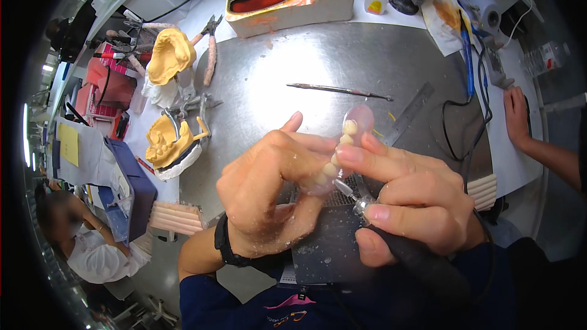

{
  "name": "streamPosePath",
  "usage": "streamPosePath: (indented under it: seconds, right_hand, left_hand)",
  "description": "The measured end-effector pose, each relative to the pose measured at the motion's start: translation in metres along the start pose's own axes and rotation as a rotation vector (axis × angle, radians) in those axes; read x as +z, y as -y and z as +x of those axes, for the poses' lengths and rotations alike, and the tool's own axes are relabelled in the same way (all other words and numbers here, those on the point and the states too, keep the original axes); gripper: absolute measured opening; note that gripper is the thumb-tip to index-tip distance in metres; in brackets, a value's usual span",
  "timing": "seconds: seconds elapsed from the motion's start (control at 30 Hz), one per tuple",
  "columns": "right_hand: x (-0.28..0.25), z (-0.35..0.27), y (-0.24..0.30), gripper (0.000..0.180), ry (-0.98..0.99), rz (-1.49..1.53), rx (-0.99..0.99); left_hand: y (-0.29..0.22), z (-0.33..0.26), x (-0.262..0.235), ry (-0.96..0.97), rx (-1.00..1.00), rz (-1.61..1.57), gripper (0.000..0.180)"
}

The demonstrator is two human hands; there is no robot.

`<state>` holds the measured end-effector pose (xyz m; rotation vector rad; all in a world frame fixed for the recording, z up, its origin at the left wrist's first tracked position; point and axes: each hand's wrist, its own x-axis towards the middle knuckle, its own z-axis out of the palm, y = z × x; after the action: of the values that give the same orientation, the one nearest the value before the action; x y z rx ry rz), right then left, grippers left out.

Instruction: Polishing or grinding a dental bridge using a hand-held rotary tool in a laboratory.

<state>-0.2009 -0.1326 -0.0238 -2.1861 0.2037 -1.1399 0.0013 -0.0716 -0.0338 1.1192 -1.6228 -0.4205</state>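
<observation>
Pink-clear denture (342, 146) sits pinched in your left hand (269, 189), its row of teeth running up and away from you. Your right hand (409, 201) grips the rotary handpiece (416, 256), its bur tip meeting the denture's lower end from the right, above the steel surface (293, 73).

So the denture (342, 146) is a clear pinkish plate with a curved row of cream teeth, held up above the surface, teeth facing the camera and running roughly top to bottom. The rotary handpiece (403, 250) is a dark, fat-bodied tool with a silver nose, its thin bur tip touching the denture's lower end.
</observation>
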Motion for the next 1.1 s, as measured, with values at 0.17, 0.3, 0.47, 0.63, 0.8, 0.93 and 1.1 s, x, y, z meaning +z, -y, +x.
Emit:
streamPosePath:
  seconds: [0.17,0.3,0.47,0.63,0.8,0.93,1.1]
  right_hand:
    - [0.001,-0.004,-0.004,0.031,0.019,0.082,-0.081]
    - [-0.001,-0.008,-0.005,0.035,0.064,0.088,-0.159]
    - [-0.006,-0.005,-0.002,0.035,0.028,0.099,-0.122]
    - [-0.007,0.002,0.005,0.032,0.018,0.112,0.12]
    - [-0.006,0.004,0.005,0.032,0.034,0.066,0.102]
    - [-0.003,0.003,0.005,0.032,0.018,0.031,0.096]
    - [-0.003,0.003,0.005,0.031,0.012,0.041,0.096]
  left_hand:
    - [-0.002,0.001,0.003,-0.03,-0.004,0.018,0.026]
    - [-0.004,0.001,0.004,-0.028,-0.035,0.009,0.024]
    - [-0.005,0.001,0.005,-0.052,-0.04,0.009,0.023]
    - [-0.006,0.002,0.002,-0.029,-0.032,0.022,0.024]
    - [-0.001,0.0,-0.002,0.031,0.013,0.037,0.023]
    - [-0.001,-0.002,-0.003,0.077,0.02,0.042,0.022]
    - [-0.002,0.0,0.001,0.023,-0.001,0.032,0.023]
